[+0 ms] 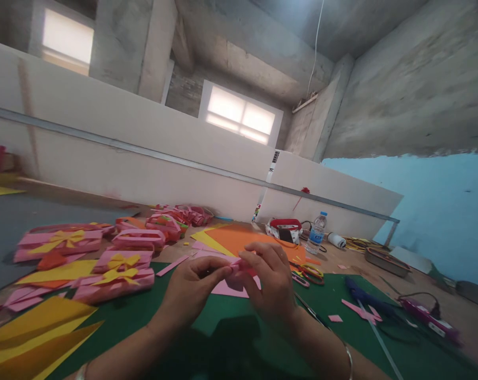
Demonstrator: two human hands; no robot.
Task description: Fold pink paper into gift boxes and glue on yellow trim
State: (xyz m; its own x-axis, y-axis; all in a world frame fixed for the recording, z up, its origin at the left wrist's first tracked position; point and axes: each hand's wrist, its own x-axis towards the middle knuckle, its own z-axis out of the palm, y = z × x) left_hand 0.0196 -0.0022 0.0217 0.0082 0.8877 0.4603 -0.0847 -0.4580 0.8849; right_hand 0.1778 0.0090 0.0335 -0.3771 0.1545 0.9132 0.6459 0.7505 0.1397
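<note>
My left hand (195, 287) pinches one end of a small pink strip (236, 262), thumb against forefinger. From the other side my right hand (271, 279) grips the same strip, its fingers partly hiding it. Beneath the hands a pink sheet (223, 288) lies on a green mat (199, 338). Orange sheets (239, 238) are spread just beyond. To the right of my right hand rest yellow-handled scissors (312, 272). Whether the strip is paper or felt I cannot tell.
Pink bag-shaped pieces with yellow bows (122, 269) and yellow sheets (37, 332) cover the left side. On the right are a dark blue glue gun (357, 293), a purple power strip (429, 319) and a water bottle (317, 233). A white panel (163, 137) stands behind.
</note>
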